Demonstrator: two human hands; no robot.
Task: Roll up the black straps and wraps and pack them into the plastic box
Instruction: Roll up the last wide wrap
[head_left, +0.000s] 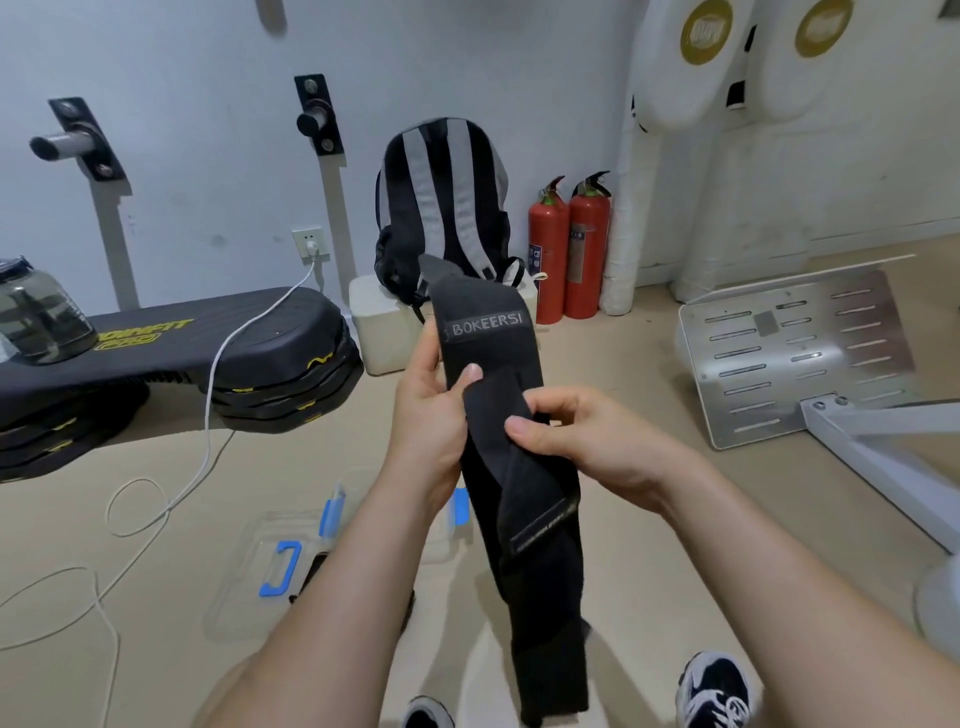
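Observation:
A long black wrap (524, 493) with a "BOKEERSI" label hangs unrolled in front of me, its top end standing up and its lower end dangling toward my feet. My left hand (434, 415) grips its upper part, thumb pressed on the front. My right hand (582, 436) pinches the wrap's right edge just below. Under my arms on the floor sits the clear plastic box (249, 587) with blue latches, mostly hidden by my left forearm; something dark lies inside it.
A black aerobic step (208, 353) stands at the left with a white cable (208, 426) trailing over the floor. A striped backpack (447, 202) sits on a white box, beside two red fire extinguishers (569, 249). A metal plate (795, 353) on a white frame lies at the right.

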